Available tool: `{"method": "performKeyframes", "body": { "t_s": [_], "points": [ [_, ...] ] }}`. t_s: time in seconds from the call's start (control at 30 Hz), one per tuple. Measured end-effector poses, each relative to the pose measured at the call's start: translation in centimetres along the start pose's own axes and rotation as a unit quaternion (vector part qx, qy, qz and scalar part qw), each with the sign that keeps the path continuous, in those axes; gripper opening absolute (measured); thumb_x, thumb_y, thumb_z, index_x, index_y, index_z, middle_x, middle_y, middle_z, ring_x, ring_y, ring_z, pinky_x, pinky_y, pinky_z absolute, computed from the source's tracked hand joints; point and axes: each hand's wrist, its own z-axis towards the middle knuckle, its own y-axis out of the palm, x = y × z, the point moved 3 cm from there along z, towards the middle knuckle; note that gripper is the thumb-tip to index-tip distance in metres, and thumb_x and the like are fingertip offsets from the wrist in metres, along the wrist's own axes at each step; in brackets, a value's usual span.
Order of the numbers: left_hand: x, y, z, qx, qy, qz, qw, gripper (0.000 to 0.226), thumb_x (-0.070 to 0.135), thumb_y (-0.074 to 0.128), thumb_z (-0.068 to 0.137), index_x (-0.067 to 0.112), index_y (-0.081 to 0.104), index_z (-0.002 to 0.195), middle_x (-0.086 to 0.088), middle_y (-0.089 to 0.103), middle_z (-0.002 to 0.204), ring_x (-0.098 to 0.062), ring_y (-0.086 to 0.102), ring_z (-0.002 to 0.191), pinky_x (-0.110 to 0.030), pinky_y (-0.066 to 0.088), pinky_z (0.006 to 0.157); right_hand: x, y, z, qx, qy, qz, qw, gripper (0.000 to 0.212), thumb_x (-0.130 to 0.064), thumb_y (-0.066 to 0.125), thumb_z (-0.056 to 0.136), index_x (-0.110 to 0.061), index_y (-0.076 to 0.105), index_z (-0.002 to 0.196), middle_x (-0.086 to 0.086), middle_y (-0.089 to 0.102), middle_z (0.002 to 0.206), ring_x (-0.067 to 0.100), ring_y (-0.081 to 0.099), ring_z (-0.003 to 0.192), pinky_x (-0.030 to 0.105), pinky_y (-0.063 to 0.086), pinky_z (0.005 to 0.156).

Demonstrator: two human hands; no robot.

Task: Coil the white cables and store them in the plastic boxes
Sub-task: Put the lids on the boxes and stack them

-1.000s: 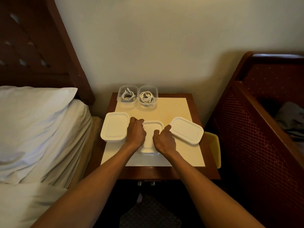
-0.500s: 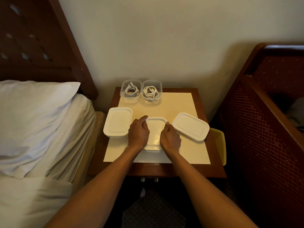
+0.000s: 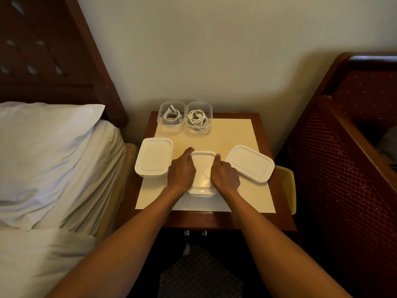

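while both hands work the front row, count it off: one pillow (image 3: 43,147) at the left, one table (image 3: 214,220), one cream mat (image 3: 232,134) on top. three white lids run across the front: left lid (image 3: 153,157), middle lid (image 3: 203,168), and right lid (image 3: 250,163), which is turned askew. two hands, left hand (image 3: 181,171) and right hand (image 3: 225,176), flank the middle lid, fingers curled over its long edges, clamping it from both sides. two clear boxes, left box (image 3: 173,102) and right box (image 3: 199,102), stand touching at the back by the wall, uncovered. two cables, one per box: left cable (image 3: 170,116) and right cable (image 3: 197,119), each white and coiled in a loose round bundle.
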Motion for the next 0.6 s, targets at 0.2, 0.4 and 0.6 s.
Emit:
{"method": "performKeyframes", "body": {
  "t_s": [0.2,0.4,0.6],
  "points": [
    [0.5,-0.1,-1.0,-0.012,-0.104,-0.029,0.994,0.038,0.033,0.034,0.107,0.018,0.039,0.141,-0.013,0.061,0.131,-0.036,0.058,0.118,-0.044,0.042,0.101,0.1,0.0,-0.2,0.031,-0.006,-0.007,0.999,0.065,-0.053,0.016,0.102,-0.016,0.068,0.114,0.011,0.068,0.117,0.034,0.06,0.109,0.041,0.044,0.091],
    [-0.6,0.3,-1.2,0.029,-0.101,-0.039,0.994,0.032,0.039,0.039,0.104,0.013,0.058,0.105,-0.01,0.069,0.105,-0.033,0.064,0.094,-0.044,0.053,0.082,0.4,0.7,0.4,0.052,-0.01,0.033,0.998,0.06,-0.053,0.022,0.101,-0.017,0.07,0.098,0.008,0.071,0.106,0.032,0.062,0.098,0.035,0.042,0.078],
    [-0.2,-0.1,-0.9,0.022,-0.1,-0.021,0.994,0.031,0.034,0.041,0.104,0.009,0.057,0.098,-0.012,0.068,0.098,-0.033,0.063,0.089,-0.039,0.048,0.075,0.4,0.6,0.8,0.053,-0.013,0.036,0.998,0.056,-0.051,0.027,0.101,-0.016,0.071,0.091,0.01,0.071,0.102,0.032,0.062,0.094,0.035,0.042,0.078]
  ]
}}
